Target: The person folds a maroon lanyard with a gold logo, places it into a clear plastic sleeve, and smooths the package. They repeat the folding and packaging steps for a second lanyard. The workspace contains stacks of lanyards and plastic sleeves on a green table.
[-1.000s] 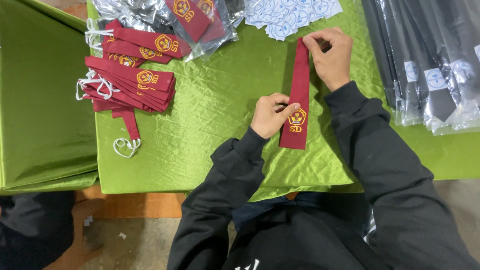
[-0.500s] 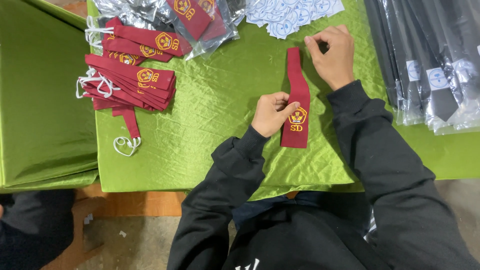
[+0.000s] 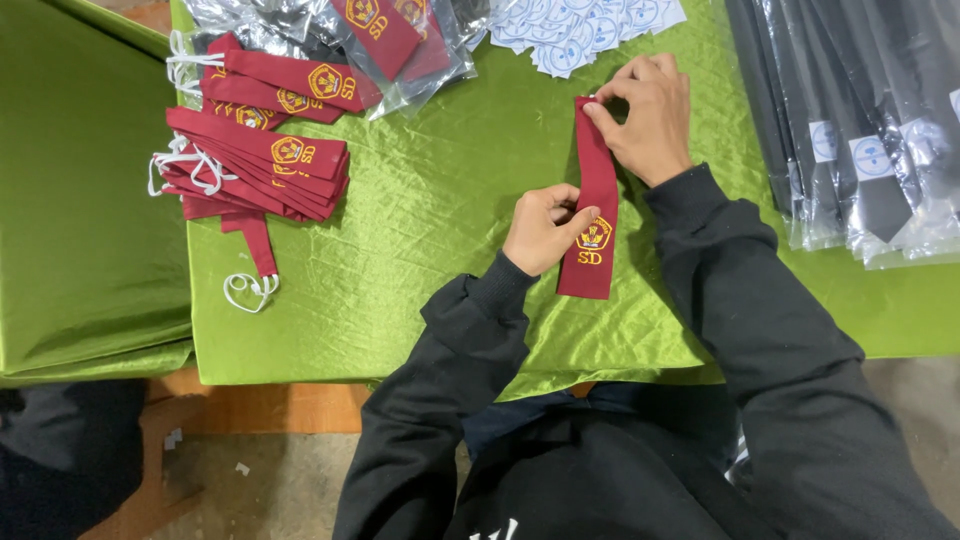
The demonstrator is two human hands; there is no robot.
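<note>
On the green cloth [image 3: 430, 230], near centre, a maroon tie [image 3: 592, 200] is laid flat, narrow end far. It looks light, soft & floppy, prob. best gripped at both ends. Its wide badge end is pinched by the left hand [image 3: 540, 228], fingers curled shut; narrow top is nipped by the right hand [image 3: 645, 115], fingertips closed.

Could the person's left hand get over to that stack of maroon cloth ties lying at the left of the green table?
Probably yes. The left hand rests on one maroon tie, and only bare green tablecloth lies between it and the stack of maroon ties.
</note>
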